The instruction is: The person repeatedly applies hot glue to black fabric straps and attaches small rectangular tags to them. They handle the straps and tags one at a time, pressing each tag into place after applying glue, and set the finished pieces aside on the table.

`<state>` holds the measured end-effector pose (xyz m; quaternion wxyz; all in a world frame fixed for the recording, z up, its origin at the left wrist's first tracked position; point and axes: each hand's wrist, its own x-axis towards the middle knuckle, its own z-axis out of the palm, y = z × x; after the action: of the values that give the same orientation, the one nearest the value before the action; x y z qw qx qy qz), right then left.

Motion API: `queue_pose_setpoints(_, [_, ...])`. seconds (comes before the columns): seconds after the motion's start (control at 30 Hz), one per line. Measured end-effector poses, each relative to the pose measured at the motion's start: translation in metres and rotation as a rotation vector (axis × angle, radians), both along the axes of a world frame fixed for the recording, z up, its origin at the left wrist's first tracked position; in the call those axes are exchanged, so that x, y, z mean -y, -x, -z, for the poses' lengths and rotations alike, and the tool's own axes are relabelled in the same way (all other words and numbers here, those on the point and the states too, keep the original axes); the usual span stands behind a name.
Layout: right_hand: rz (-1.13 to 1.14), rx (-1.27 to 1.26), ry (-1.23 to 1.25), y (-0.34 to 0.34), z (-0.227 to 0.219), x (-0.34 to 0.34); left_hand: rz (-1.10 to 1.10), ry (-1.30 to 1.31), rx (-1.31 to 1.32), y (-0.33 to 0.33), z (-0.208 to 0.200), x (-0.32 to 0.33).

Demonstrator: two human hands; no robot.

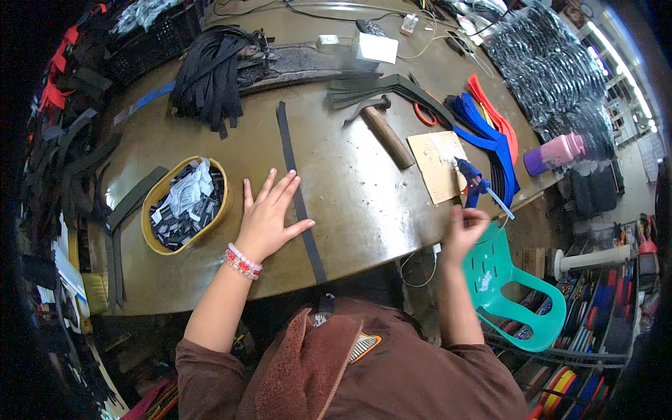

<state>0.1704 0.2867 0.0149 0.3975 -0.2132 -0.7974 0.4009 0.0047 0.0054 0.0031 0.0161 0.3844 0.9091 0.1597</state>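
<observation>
My left hand (269,210) lies flat on the table with fingers spread, wearing bead bracelets. Its fingertips and thumb touch a long black webbing strap (292,164), which runs from the far side toward the table's front edge. My right hand (465,231) is over the front edge on the right, fingers curled and slightly blurred. Anything inside those fingers is hidden. Just beyond it, a blue glue gun (474,176) with a pale glue stick stands over a brown board (435,164). The handle's lower end comes close to my right hand; whether they touch is unclear.
Left of my hand stands a yellow basket (148,222) of small black pieces. A hammer (387,136), orange-handled scissors (424,115) and blue straps (498,150) lie beyond the board. Black straps (206,77) are piled far left. A tumbler (553,154) and green chair (518,287) are at right.
</observation>
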Motion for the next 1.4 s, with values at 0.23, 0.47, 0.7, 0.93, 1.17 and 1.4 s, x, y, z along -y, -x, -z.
queue_pose_setpoints(0.23, [0.171,0.705,-0.324,0.012,-0.037,-0.150,0.023,-0.030,-0.028,0.001,0.004,0.001])
queue_pose_setpoints(0.47, [-0.270,0.826,-0.695,0.084,-0.115,-0.018,0.006,-0.080,-0.071,0.000,0.008,0.002])
queue_pose_setpoints(0.7, [-0.714,0.705,-0.493,0.094,-0.056,0.049,-0.013,-0.105,-0.023,0.000,0.008,0.001])
queue_pose_setpoints(0.93, [-0.698,0.680,-0.602,0.122,-0.073,0.072,-0.020,-0.141,-0.008,0.001,0.008,0.001])
queue_pose_setpoints(1.17, [-0.603,0.859,-0.563,0.089,-0.073,0.024,-0.036,-0.043,0.054,0.002,0.004,0.000])
queue_pose_setpoints(1.4, [0.494,0.374,-0.016,0.006,0.012,-0.124,-0.008,-0.151,0.025,0.001,0.000,0.003])
